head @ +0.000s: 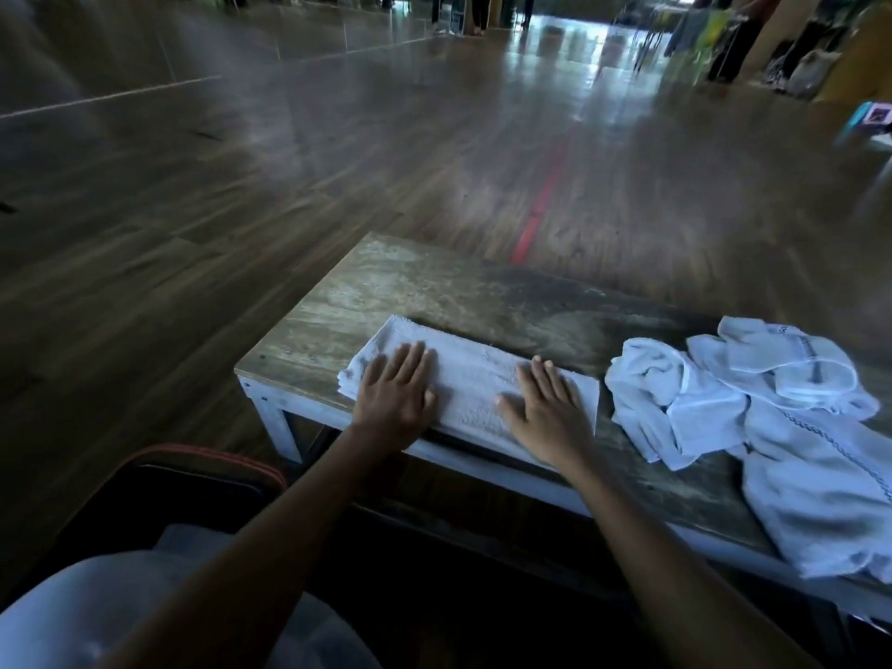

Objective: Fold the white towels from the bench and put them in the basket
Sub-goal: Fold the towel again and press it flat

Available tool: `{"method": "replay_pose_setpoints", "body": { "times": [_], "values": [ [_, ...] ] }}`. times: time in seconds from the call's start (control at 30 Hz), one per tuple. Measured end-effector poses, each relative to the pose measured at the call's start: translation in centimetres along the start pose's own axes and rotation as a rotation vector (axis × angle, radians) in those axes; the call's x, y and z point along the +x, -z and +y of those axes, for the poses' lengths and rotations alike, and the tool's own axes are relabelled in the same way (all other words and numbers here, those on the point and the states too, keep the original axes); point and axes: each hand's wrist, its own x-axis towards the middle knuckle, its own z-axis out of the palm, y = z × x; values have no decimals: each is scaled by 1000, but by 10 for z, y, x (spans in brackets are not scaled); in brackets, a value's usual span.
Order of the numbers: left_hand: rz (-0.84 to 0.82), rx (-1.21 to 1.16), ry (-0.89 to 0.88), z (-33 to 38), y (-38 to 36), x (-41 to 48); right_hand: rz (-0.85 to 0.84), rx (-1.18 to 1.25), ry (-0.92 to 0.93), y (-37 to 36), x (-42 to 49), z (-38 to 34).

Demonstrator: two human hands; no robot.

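A folded white towel [475, 379] lies as a long strip near the front left of the wooden bench [425, 287]. My left hand [396, 395] rests flat on its left end, fingers spread. On its right end my right hand [548, 410] presses flat too. Neither hand grips anything. A heap of crumpled white towels [753, 412] lies on the bench to the right, spilling over its front edge. A dark basket with a reddish rim [202, 458] shows at the lower left, below the bench and partly hidden by my left arm.
The bench has a white painted frame [270, 403]. A shiny wooden floor with a red line [540, 205] stretches beyond it. People, clothes racks and bags stand far back at the right. My knee in grey cloth [96, 610] fills the lower left.
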Motion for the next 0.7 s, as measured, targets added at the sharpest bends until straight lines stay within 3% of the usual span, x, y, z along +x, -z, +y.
{"method": "replay_pose_setpoints", "body": {
  "times": [0.23,0.37,0.47,0.7],
  "values": [
    [59,-34,128,-32,8,-32,-14,-3,-41,3,-24,21],
    [163,-222,387,-44,9,-48,108,-180,-13,13,-15,17],
    [298,-432,586,-46,17,-50,226,-168,94,26,18,-14],
    [377,-631,1000,-29,21,-31,-122,-25,226,39,143,-116]
  ]
}}
